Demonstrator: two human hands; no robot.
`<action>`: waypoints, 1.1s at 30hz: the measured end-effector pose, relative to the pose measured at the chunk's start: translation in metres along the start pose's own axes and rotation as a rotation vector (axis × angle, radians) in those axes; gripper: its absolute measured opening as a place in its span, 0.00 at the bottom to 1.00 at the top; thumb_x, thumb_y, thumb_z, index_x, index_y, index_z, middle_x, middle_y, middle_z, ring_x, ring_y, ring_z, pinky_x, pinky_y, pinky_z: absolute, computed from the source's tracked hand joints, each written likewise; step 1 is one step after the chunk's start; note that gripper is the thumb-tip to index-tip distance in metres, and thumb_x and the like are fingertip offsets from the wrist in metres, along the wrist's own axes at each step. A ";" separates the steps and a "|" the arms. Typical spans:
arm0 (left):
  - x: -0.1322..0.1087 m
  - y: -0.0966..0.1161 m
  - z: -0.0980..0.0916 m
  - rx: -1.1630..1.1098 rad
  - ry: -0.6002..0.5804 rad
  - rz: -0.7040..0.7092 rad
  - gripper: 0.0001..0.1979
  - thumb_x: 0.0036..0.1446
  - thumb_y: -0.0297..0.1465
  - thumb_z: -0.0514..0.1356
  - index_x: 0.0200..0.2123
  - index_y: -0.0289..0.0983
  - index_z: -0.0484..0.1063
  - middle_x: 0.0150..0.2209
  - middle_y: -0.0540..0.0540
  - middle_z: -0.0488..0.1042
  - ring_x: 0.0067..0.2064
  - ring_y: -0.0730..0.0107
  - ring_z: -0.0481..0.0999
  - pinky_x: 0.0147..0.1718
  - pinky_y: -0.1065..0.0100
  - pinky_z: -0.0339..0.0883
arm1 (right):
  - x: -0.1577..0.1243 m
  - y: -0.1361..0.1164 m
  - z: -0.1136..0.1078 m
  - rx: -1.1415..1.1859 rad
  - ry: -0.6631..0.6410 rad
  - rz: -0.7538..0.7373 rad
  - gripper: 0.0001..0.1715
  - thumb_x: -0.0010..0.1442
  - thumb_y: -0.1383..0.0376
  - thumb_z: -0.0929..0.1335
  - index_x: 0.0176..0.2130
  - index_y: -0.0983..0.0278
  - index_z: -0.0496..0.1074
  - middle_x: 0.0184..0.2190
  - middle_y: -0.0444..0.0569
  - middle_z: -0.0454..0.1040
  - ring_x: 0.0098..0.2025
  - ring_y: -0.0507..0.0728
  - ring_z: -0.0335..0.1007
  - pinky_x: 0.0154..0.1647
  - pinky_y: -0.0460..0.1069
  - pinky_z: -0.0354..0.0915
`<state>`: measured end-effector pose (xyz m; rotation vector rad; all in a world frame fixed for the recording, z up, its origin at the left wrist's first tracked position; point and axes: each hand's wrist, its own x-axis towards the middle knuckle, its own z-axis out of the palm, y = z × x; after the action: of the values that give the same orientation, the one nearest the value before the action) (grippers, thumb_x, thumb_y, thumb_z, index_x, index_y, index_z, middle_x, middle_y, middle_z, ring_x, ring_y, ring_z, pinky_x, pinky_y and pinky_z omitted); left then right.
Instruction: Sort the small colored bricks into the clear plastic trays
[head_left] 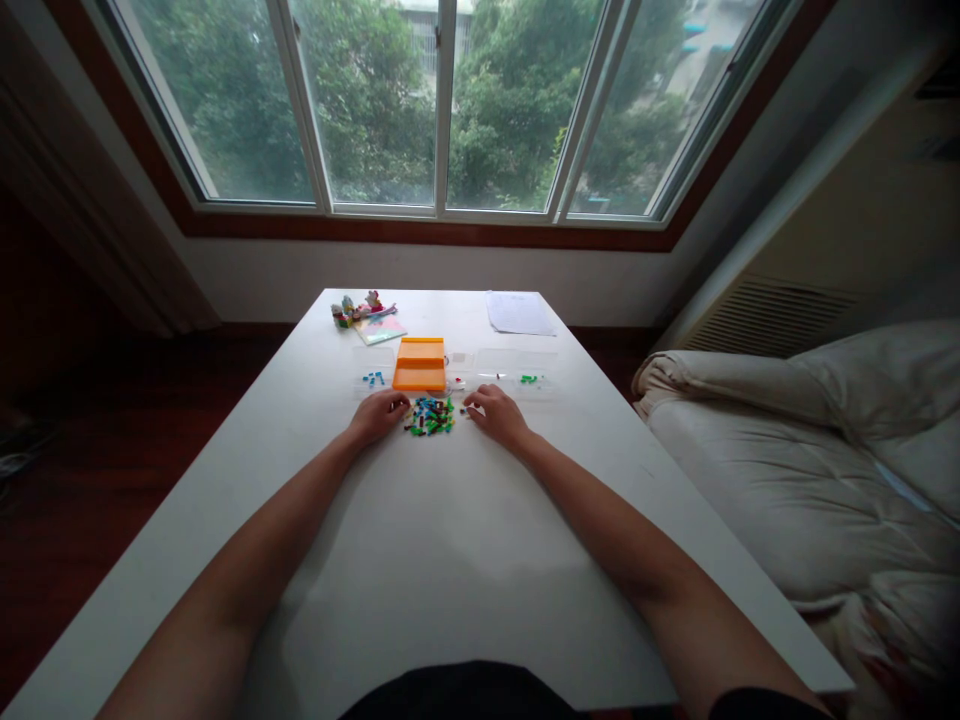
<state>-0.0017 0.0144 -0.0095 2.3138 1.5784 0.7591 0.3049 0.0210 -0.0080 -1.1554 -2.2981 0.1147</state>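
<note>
A pile of small toy bricks (430, 416) in green, blue, brown and other colours lies on the white table between my hands. My left hand (379, 416) is at the pile's left edge, its fingers curled together. What those fingers hold, if anything, is too small to make out. On the right side of the pile, my right hand (498, 412) rests with bent fingers and the thumb a little apart. Tiny pieces lie by its fingertips. Just beyond the pile stands an orange plastic case (420, 365), lying open.
Clear trays hold blue bricks (373, 379) on the left and green bricks (529, 379) on the right. Farther back are small built figures (363, 308), a colourful booklet (381, 329) and paper sheets (520, 313). A pale sofa (810, 450) stands right of the table (450, 560).
</note>
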 end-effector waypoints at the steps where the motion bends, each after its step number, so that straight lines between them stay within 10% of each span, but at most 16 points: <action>1: 0.000 0.001 0.000 0.004 -0.001 0.001 0.12 0.60 0.37 0.56 0.36 0.41 0.78 0.34 0.46 0.77 0.35 0.66 0.72 0.34 0.67 0.63 | -0.001 0.001 0.000 -0.004 -0.013 -0.011 0.07 0.61 0.68 0.71 0.40 0.57 0.77 0.36 0.48 0.73 0.43 0.57 0.66 0.44 0.50 0.64; 22: 0.000 0.017 0.006 0.106 0.005 0.119 0.21 0.63 0.27 0.52 0.55 0.45 0.75 0.42 0.43 0.72 0.48 0.60 0.68 0.52 0.60 0.64 | -0.003 -0.004 0.002 0.034 -0.076 -0.174 0.05 0.62 0.68 0.69 0.37 0.58 0.77 0.37 0.49 0.73 0.43 0.57 0.66 0.44 0.50 0.64; 33: 0.001 0.008 0.009 0.150 0.000 0.126 0.19 0.63 0.29 0.53 0.54 0.45 0.76 0.43 0.43 0.72 0.46 0.59 0.68 0.51 0.60 0.64 | 0.003 0.034 0.001 0.528 0.308 0.354 0.09 0.56 0.58 0.69 0.34 0.61 0.71 0.28 0.43 0.73 0.30 0.53 0.66 0.32 0.47 0.63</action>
<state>0.0102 0.0125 -0.0132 2.5406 1.5505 0.6889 0.3270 0.0444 -0.0185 -1.1800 -1.6379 0.5947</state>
